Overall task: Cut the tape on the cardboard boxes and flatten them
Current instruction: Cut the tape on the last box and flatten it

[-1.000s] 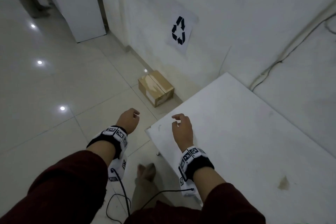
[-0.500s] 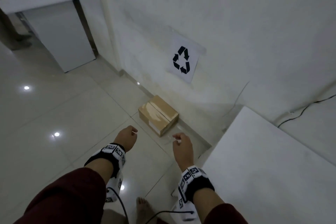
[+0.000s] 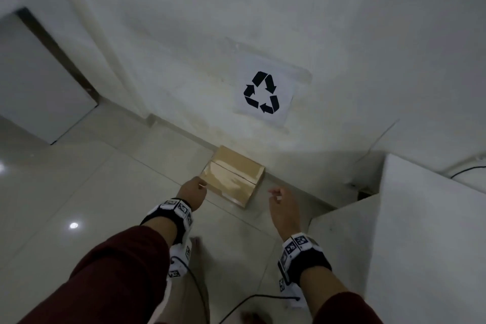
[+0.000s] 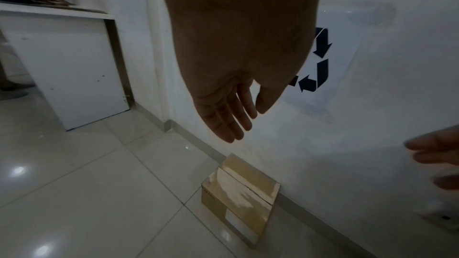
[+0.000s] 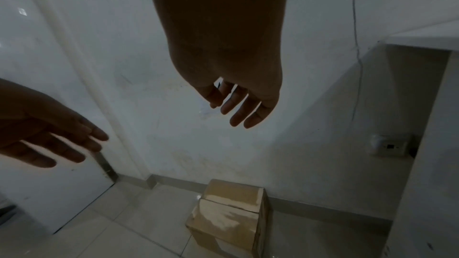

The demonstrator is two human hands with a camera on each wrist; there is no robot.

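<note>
The cardboard box point(image 3: 232, 178) is set on the floor point(image 3: 79, 192), against the foot of the wall point(image 3: 184, 34). The recycling sign point(image 3: 263, 93) is fixed on the wall above the box. A cabinet point(image 3: 34, 87) is placed to the left along the same wall, well apart from the box. The tabletop point(image 3: 426, 231) is found to the right. Both hands are held above the floor before the box, the left hand point(image 3: 192, 191) near its left corner, the right hand point(image 3: 282, 209) apart on its right.
</note>
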